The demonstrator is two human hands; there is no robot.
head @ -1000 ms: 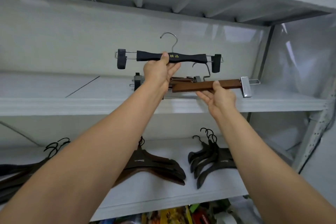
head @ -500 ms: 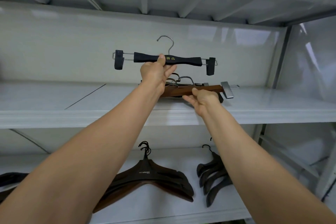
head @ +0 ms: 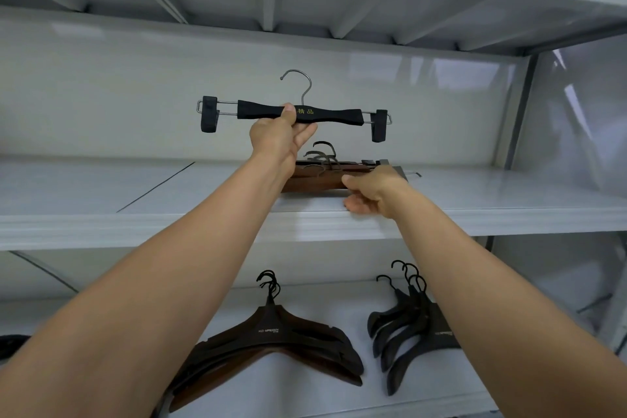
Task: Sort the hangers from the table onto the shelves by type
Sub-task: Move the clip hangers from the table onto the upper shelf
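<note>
My left hand grips a black clip hanger by its bar, left of the metal hook, and holds it level in the air above the upper shelf. Below it, a small stack of brown wooden clip hangers lies on that shelf, hooks pointing back. My right hand is at the stack's right end. Its thumb lies on the top brown bar, its fingers are curled under near the shelf edge, and it hides most of the silver clip there.
On the lower shelf lie a pile of dark brown coat hangers and a group of black coat hangers. Another dark hanger end shows at the far left. A shelf underside hangs close overhead; a grey upright stands at right.
My right hand has brought the brown clip hanger down and left onto the stack on the upper shelf. My left hand has kept the black clip hanger raised, almost unmoved.
</note>
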